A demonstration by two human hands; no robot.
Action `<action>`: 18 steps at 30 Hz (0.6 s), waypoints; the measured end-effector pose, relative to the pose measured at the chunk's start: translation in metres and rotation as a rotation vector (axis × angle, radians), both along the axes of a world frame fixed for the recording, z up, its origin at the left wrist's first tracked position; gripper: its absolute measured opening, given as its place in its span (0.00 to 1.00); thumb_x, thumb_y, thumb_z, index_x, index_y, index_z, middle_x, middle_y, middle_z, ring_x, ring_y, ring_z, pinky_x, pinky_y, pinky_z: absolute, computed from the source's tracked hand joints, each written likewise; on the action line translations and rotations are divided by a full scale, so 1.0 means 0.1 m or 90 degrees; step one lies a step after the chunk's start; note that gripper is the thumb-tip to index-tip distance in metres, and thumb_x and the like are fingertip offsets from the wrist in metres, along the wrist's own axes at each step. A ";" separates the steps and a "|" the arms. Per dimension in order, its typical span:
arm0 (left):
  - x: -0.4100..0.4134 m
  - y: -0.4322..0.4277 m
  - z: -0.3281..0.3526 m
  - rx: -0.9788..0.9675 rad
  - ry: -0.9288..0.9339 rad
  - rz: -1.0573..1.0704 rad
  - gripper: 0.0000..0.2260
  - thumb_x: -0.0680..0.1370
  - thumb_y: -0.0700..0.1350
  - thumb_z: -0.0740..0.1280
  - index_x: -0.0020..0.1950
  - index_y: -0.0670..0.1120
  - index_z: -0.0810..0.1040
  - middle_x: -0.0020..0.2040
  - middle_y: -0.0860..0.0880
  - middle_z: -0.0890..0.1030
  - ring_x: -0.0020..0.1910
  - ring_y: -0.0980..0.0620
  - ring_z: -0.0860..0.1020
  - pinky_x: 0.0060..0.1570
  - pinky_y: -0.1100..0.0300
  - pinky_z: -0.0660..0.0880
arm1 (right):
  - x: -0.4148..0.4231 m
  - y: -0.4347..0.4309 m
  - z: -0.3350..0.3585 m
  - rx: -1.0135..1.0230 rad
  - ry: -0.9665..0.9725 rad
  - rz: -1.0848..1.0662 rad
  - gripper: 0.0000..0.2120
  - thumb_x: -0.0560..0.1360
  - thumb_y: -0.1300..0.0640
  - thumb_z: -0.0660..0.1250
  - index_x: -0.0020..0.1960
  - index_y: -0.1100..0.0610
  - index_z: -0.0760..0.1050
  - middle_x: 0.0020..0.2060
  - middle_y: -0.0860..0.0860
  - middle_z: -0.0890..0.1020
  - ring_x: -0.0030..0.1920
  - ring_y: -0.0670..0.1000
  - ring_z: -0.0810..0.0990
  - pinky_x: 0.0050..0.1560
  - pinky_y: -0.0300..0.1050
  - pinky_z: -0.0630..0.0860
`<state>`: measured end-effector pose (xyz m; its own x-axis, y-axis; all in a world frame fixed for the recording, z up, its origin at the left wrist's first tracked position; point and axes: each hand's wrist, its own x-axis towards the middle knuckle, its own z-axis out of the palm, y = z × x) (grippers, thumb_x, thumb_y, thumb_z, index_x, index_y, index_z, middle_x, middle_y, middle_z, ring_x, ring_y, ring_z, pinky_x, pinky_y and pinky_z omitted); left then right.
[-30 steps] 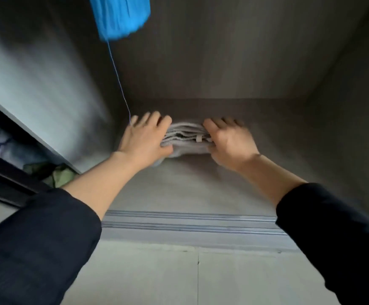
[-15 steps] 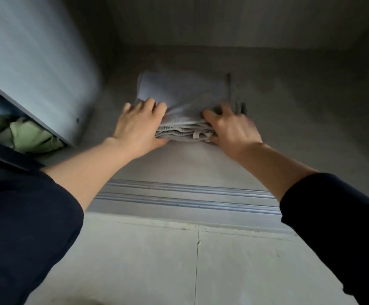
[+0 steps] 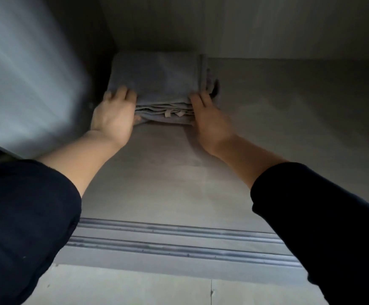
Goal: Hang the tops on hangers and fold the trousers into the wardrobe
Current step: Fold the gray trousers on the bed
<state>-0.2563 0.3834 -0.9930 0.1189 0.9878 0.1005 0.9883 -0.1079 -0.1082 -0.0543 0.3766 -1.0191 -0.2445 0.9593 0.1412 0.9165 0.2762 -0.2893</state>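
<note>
Head view: folded grey trousers [image 3: 157, 78] lie on the wardrobe floor [image 3: 168, 172], in the back left corner. Left hand [image 3: 113, 117] pinches their front left corner, fingers on top, thumb under. Right hand [image 3: 210, 122] lies fairly straight against the front right corner; whether it grips cannot be told.

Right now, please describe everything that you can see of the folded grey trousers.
The folded grey trousers are soft cloth, folded into a flat rectangle of several layers, with pale tabs showing at the near edge. They lie on the wardrobe floor, in its back left corner. The left hand holds the near left corner; the right hand touches the near right corner.
</note>
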 end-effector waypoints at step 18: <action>-0.12 -0.03 -0.10 -0.095 -0.125 0.031 0.30 0.76 0.45 0.64 0.76 0.42 0.57 0.75 0.41 0.61 0.72 0.40 0.60 0.69 0.50 0.63 | 0.04 -0.03 0.03 -0.135 0.104 0.007 0.46 0.69 0.57 0.71 0.78 0.53 0.48 0.78 0.49 0.52 0.75 0.54 0.59 0.72 0.48 0.63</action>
